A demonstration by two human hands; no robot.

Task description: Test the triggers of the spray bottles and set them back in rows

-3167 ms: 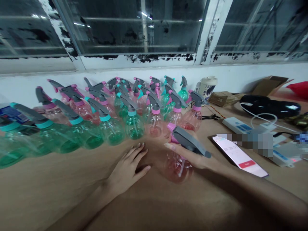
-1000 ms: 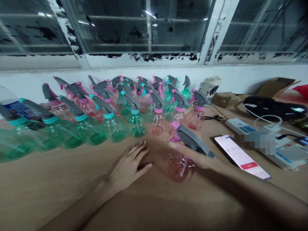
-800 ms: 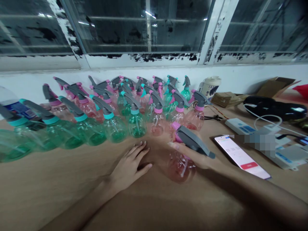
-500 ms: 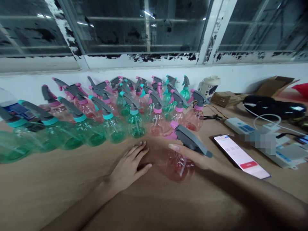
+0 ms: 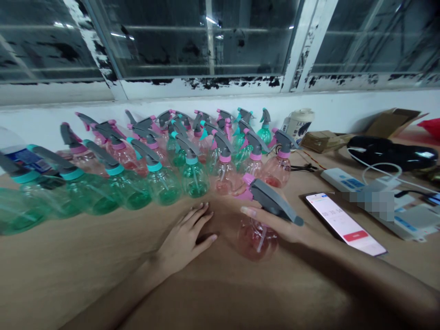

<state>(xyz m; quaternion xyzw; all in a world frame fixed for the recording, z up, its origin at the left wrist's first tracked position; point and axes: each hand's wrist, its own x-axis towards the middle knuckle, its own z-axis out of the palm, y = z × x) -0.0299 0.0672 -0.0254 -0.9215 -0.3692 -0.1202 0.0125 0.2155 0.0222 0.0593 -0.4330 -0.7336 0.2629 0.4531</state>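
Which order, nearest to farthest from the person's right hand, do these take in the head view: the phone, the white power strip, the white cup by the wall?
From the right hand:
1. The phone, lying flat just to the hand's right.
2. The white power strip, farther right and back.
3. The white cup, far back against the wall.

One head-worn camera looks forward and down, close over the table (image 5: pixel 68 266), facing the windows (image 5: pixel 206 41).

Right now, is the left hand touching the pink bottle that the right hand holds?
Apart. The head view shows the left hand flat on the table, with bare tabletop between its fingertips and the pink bottle in the right hand.
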